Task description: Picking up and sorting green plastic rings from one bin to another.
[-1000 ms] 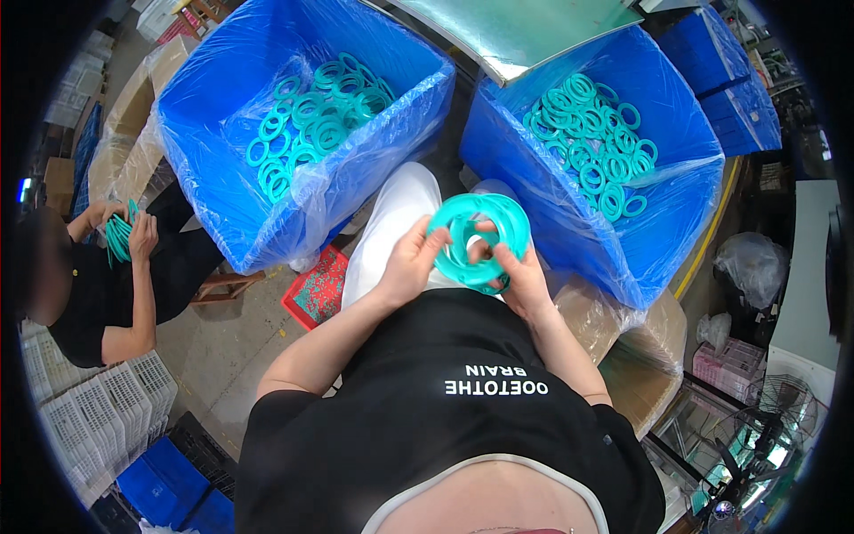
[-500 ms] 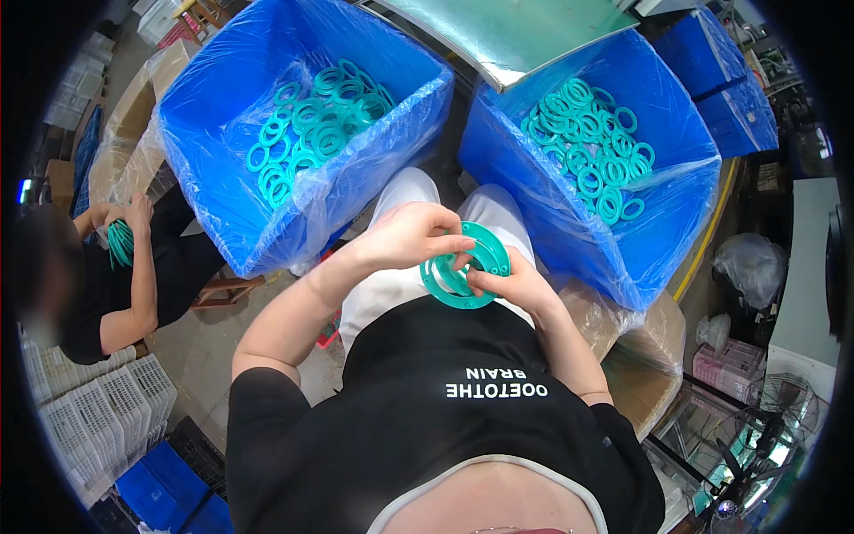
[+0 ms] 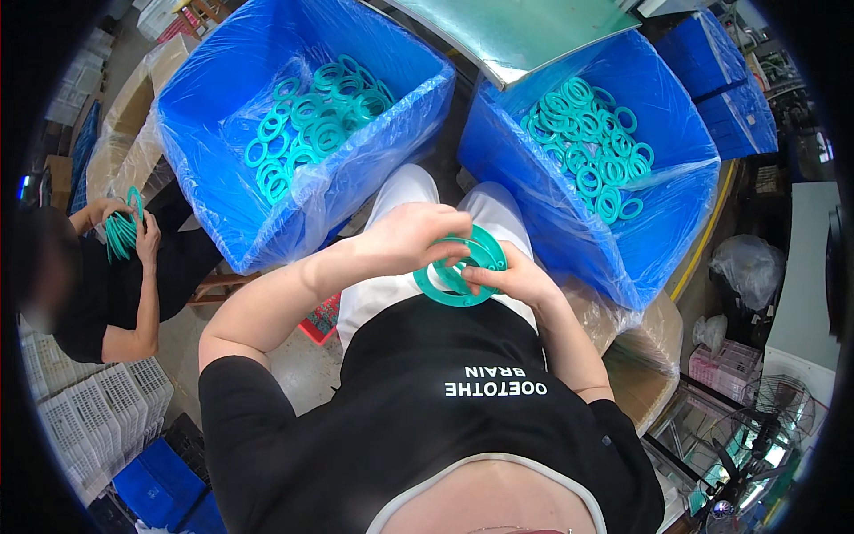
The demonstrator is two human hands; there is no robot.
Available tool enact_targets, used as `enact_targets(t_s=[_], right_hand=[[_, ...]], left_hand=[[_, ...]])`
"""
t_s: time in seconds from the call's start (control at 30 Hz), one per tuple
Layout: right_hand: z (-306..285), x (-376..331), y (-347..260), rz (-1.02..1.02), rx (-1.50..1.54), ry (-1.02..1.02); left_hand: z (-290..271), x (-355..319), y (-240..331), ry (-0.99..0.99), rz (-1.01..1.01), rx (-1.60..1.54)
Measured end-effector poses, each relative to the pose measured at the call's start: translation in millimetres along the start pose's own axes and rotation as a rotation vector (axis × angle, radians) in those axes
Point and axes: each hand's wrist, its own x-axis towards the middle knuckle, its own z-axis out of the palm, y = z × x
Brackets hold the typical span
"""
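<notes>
Over my lap, my right hand [image 3: 520,274] grips flat teal plastic rings [image 3: 455,300] by their right side, thumb on top. At least two rings seem to overlap there, but I cannot tell how many. My left hand [image 3: 418,237] reaches in from the left with its fingers curled over the rings' upper left edge. Those fingertips partly hide the ring opening. Beyond my knees, many similar rings [image 3: 327,135] lie heaped in the left blue bin [image 3: 222,67], and more rings [image 3: 583,125] fill the bottom of the right blue bin [image 3: 663,93].
Clear plastic film lines both bins. A green panel [image 3: 525,31] juts between them. At left, a co-worker's hands [image 3: 147,233] hold a bundle of teal rings [image 3: 120,236]. A red tray [image 3: 316,335] with small bits is by my left thigh; a cardboard box [image 3: 640,378] is at right.
My left hand has shifted slightly left and its fingers have curled more. The rings have tilted a little. The red tray shows more. The co-worker has raised one ring from the bundle.
</notes>
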Motion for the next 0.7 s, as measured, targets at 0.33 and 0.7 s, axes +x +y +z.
enact_targets(t_s=[0.33,0.7], right_hand=[[2,7,-7,0.075,0.013,0.019],[-13,9,22,-0.467,1.083,0.079]], left_hand=[[-2,2,-13,0.137,0.407,0.804],[5,-10,-47,0.524,-0.304,-0.889]])
